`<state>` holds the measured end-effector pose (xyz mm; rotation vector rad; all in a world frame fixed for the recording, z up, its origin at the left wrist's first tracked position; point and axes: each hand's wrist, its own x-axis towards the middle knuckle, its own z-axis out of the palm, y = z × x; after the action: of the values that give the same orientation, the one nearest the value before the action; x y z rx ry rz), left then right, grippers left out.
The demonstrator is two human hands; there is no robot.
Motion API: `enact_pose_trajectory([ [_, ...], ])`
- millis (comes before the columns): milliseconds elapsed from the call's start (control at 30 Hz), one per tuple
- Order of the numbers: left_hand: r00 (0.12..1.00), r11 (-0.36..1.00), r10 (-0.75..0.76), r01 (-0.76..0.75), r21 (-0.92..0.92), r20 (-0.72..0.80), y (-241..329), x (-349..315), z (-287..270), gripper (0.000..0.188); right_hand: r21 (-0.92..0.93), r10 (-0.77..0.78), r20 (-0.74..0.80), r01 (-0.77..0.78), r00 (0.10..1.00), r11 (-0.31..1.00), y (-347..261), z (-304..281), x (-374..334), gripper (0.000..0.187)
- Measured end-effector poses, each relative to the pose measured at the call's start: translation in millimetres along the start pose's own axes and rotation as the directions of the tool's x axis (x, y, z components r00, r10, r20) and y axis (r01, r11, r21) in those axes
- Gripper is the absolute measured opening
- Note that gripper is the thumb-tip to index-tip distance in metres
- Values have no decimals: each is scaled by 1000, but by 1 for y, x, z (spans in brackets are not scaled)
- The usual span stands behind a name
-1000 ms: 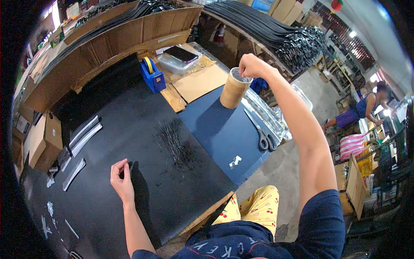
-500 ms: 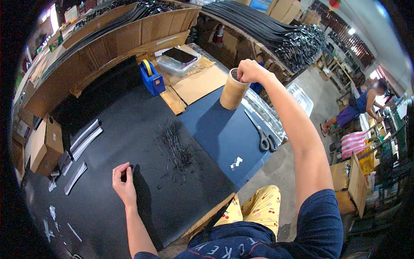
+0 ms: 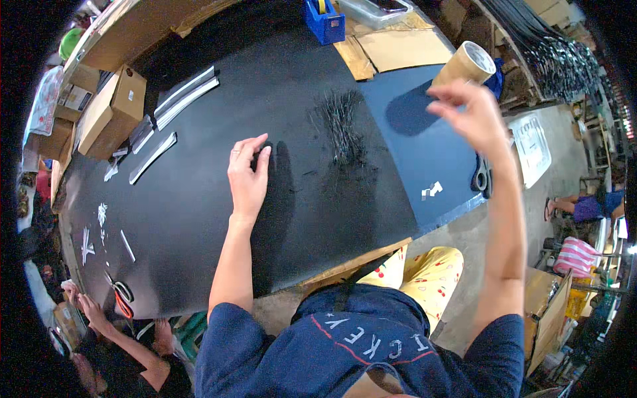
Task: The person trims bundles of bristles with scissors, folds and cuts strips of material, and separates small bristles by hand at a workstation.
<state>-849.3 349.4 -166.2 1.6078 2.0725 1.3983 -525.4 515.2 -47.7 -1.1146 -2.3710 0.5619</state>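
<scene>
My left hand [image 3: 249, 176] hovers over the black tabletop, fingers loosely bent, a gap between thumb and forefinger and nothing visible in them. To its right lies a loose pile of thin, black, wire-like strips [image 3: 342, 129]. Blurred by motion, my right hand [image 3: 474, 113] is in the air just in front of a tan cardboard tube [image 3: 458, 68]. Its thumb and forefinger look apart, and no object shows between them. The tube stands on the blue mat [image 3: 398, 152]; its inside is hard to make out. My right forearm partly covers the dark-handled scissors [image 3: 480, 176].
A blue tape dispenser [image 3: 325, 23] and flat cardboard [image 3: 405, 50] lie at the back. White-edged strips [image 3: 189, 96] and a carton [image 3: 113, 113] are on the left. Small white pieces [image 3: 431, 191] rest on the mat. Another person's hands [image 3: 89, 308] are near red-handled scissors [image 3: 121, 297].
My right hand has come out of the tube's mouth and moved toward me. The view has turned down and left, bringing another person's hands and the red-handled scissors into sight.
</scene>
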Motion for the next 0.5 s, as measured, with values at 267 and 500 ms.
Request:
enact_pose_trajectory([
  [267, 992, 974, -127, 120, 194, 24, 23, -5, -14, 17, 142, 304, -41, -295, 952, 945, -15, 117, -38, 29],
  [500, 981, 999, 48, -43, -28, 190, 25, -20, -1, 14, -211, 183, -207, -227, 961, 951, -54, 153, -27, 60],
])
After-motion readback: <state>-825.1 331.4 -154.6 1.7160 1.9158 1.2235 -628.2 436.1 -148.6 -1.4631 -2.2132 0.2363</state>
